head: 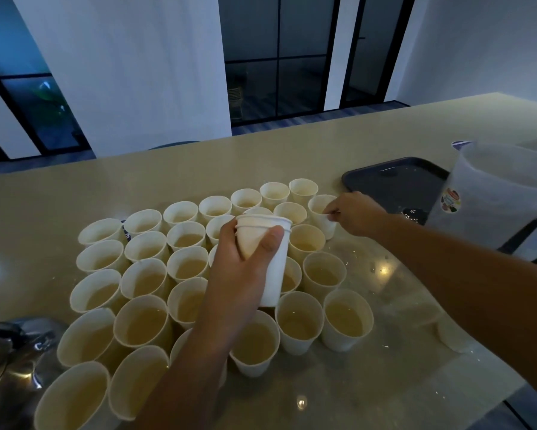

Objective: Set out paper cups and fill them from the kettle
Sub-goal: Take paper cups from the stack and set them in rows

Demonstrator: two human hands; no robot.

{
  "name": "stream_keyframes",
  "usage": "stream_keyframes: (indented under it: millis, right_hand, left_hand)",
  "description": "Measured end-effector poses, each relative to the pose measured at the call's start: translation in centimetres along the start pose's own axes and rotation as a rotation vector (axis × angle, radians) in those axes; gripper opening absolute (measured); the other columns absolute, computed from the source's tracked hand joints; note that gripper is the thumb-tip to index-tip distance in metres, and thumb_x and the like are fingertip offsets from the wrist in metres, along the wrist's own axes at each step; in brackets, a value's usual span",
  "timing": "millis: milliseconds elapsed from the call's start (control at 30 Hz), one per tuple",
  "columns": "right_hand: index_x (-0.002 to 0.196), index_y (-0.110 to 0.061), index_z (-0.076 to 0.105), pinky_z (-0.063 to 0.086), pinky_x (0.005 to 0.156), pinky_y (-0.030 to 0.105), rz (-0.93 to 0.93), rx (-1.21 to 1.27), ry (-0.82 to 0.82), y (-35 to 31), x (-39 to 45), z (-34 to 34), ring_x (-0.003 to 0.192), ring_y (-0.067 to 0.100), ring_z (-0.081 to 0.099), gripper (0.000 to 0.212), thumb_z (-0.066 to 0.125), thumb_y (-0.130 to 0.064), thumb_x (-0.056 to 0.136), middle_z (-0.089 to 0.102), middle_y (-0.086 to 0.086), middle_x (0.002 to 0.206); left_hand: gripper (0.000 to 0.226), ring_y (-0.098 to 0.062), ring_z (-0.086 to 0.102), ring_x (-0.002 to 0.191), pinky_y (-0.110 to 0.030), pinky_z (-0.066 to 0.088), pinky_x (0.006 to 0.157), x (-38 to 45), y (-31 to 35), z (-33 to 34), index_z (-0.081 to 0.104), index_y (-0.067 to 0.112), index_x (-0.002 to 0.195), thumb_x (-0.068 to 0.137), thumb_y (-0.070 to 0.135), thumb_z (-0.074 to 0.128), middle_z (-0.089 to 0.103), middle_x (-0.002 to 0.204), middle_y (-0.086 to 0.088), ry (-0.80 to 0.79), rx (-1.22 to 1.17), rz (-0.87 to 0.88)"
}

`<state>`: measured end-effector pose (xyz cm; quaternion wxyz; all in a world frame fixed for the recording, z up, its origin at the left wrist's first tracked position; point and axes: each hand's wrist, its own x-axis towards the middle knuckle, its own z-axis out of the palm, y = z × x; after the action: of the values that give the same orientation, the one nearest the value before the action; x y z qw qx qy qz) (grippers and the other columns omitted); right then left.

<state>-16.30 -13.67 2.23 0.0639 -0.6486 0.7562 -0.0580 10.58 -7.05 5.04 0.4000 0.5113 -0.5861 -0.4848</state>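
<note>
Several white paper cups stand packed in rows on the beige counter, most holding pale liquid. My left hand grips a short stack of nested empty cups above the middle of the group, thumb on its front. My right hand reaches to the far right row and pinches the rim of a single cup standing on the counter. A shiny metal kettle sits at the near left edge, partly cut off.
A dark tray with water drops lies at the back right. A clear plastic jug with a sticker stands in front of it on the right. Water droplets speckle the counter near the right cups. Windows and white walls lie beyond.
</note>
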Motion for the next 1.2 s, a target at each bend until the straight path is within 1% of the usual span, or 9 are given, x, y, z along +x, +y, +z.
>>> stream_keyframes:
  millis: [100,267,433,533,667,833,933,1033,1200]
  right_hand:
    - [0.123,-0.02,0.07,0.048,0.092,0.029,-0.027,0.019,0.007,-0.3,0.5,0.3,0.099,0.02,0.065,0.026,0.057,-0.019,0.1,0.07,0.004,0.117]
    - [0.125,-0.021,0.068,0.05,0.099,0.034,-0.03,0.045,-0.033,-0.7,0.8,0.5,0.101,0.022,0.066,0.028,0.06,-0.022,0.098,0.069,0.004,0.122]
    - [0.14,-0.033,0.052,0.046,0.104,0.041,-0.038,0.047,0.048,-1.3,0.0,-2.2,0.117,0.02,0.059,0.052,0.07,-0.035,0.09,0.057,-0.003,0.14]
    - [0.129,-0.03,0.063,0.054,0.09,0.032,-0.156,0.39,0.18,-4.0,-2.0,-5.6,0.095,0.008,0.065,0.034,0.064,-0.031,0.095,0.067,-0.01,0.121]
    - [0.109,-0.029,0.071,0.052,0.062,0.02,-0.366,0.582,-0.076,-6.8,-7.0,-9.6,0.073,0.011,0.062,0.021,0.052,-0.027,0.1,0.072,-0.016,0.091]
    - [0.102,-0.033,0.069,0.049,0.062,0.021,-0.436,0.558,-0.179,-6.3,-9.3,-10.0,0.068,0.006,0.055,0.021,0.053,-0.02,0.1,0.067,-0.017,0.077]
    - [0.099,-0.036,0.067,0.047,0.063,0.014,-0.435,0.511,-0.201,-5.9,-10.2,-9.6,0.064,0.001,0.055,0.018,0.056,-0.023,0.099,0.064,-0.025,0.072]
    - [0.092,-0.042,0.063,0.046,0.068,0.012,-0.411,0.453,-0.081,-6.0,-10.5,-9.7,0.069,0.001,0.056,0.02,0.056,-0.024,0.099,0.063,-0.027,0.072]
    - [0.103,-0.032,0.066,0.044,0.075,0.018,-0.176,0.499,0.381,-4.3,-9.5,-11.1,0.078,0.006,0.058,0.014,0.052,-0.028,0.101,0.061,-0.02,0.085]
  left_hand:
    - [0.052,-0.006,0.056,0.084,-0.007,0.043,0.045,0.1,0.1,0.0,0.033,0.046,0.123,0.081,0.058,0.062,0.046,0.096,0.028,-0.001,0.005,0.011]
    - [0.051,-0.007,0.056,0.085,-0.013,0.047,0.057,-0.2,-0.2,0.7,0.036,0.043,0.117,0.078,0.056,0.067,0.049,0.095,0.025,-0.019,-0.006,0.0]
    - [0.057,-0.006,0.057,0.084,-0.013,0.047,0.056,-0.4,-0.4,1.1,0.035,0.042,0.119,0.076,0.054,0.072,0.051,0.097,0.023,-0.07,0.013,0.012]
    - [0.061,-0.007,0.059,0.088,-0.016,0.051,0.061,-0.3,0.1,1.2,0.038,0.04,0.123,0.075,0.054,0.072,0.054,0.101,0.021,-0.098,0.018,0.039]
    - [0.065,-0.017,0.065,0.094,-0.028,0.06,0.07,0.3,1.3,1.9,0.04,0.038,0.129,0.076,0.059,0.071,0.059,0.11,0.012,-0.098,-0.01,0.049]
    - [0.055,-0.014,0.062,0.09,-0.023,0.055,0.064,-0.6,1.4,2.9,0.036,0.041,0.119,0.079,0.055,0.071,0.053,0.1,0.018,-0.106,-0.024,0.024]
    - [0.052,-0.017,0.064,0.093,-0.033,0.061,0.072,-1.1,1.1,3.1,0.038,0.042,0.116,0.078,0.054,0.071,0.055,0.102,0.016,-0.113,-0.035,0.033]
    - [0.049,-0.015,0.063,0.092,-0.035,0.061,0.074,-1.4,1.4,3.1,0.039,0.043,0.115,0.079,0.053,0.072,0.056,0.102,0.016,-0.136,-0.046,0.032]
    - [0.051,-0.008,0.057,0.09,-0.023,0.053,0.066,-2.0,1.2,2.7,0.04,0.043,0.118,0.078,0.051,0.072,0.054,0.101,0.02,-0.166,-0.024,0.052]
